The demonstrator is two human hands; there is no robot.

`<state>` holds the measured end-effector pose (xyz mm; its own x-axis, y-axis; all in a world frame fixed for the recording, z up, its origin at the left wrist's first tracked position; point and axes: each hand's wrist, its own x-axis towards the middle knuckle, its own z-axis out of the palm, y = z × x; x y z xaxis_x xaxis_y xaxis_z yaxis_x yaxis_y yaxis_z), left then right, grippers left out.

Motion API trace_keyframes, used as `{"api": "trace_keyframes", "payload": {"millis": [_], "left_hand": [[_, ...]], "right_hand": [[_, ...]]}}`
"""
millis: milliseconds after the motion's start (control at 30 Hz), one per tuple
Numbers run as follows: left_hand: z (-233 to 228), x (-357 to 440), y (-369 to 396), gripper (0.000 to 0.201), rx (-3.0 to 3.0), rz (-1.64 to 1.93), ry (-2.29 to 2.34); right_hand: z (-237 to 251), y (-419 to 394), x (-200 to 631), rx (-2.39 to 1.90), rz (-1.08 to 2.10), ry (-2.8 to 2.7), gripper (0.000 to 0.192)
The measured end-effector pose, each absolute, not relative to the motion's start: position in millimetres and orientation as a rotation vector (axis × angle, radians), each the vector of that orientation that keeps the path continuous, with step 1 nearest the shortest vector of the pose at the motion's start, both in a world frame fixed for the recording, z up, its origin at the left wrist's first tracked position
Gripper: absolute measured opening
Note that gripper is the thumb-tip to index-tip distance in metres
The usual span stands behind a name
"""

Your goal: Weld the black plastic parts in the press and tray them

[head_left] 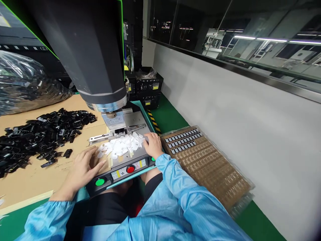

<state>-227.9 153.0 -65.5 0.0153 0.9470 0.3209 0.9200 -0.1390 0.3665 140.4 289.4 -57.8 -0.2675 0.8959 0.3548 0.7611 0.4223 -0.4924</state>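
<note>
So we're sat right up at the press machine (100, 67), big dark cylinder hanging over a metal base plate (134, 120). On that plate there's a heap of small white plastic pieces (121, 144), and both our hands are at it, one on either side.

Our left hand (84, 167) lies flat, fingers spread fairly wide, on the front left corner of the plate, fingertips just reaching the left edge of the white pile. It isn't gripping anything that we can see. Our right hand (153, 144) sits at the right edge of the pile with the fingers curled in toward the pieces; whether it's actually pinching one, we can't tell, the fingertips are hidden among the white bits.

Front panel of the machine, just below our hands: a green button (100, 182) on the left, a red button (130, 169) in the middle. Neither hand is on them.

Left of the machine, the bench (30, 180) has a cardboard-coloured top with a big scatter of black plastic parts (42, 134) on it, and a clear bag (22, 83) stuffed with more of them behind that. Off to the right, a brown tray (208, 164) with rows of tiny pockets, only the far few rows filled with small grey parts (182, 139). Blue sleeves (185, 201) on both arms.
</note>
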Motion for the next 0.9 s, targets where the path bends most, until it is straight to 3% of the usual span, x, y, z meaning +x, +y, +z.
{"api": "trace_keyframes", "payload": {"millis": [133, 400, 633, 900], "left_hand": [[-83, -209, 139, 0.094, 2.184, 0.673, 2.102], [-83, -162, 182, 0.1, 2.184, 0.704, 2.112], [-82, -148, 196, 0.09, 2.225, 0.762, 2.102], [-81, -151, 193, 0.08, 2.247, 0.822, 2.06]], "right_hand": [[-51, 292, 133, -1.309, 0.301, -2.15, 0.032], [-34, 304, 86, -1.131, 0.345, -2.431, 0.036], [-38, 312, 77, -1.077, 0.402, -2.437, 0.016], [-37, 311, 84, -1.041, 0.451, -2.305, 0.012]]}}
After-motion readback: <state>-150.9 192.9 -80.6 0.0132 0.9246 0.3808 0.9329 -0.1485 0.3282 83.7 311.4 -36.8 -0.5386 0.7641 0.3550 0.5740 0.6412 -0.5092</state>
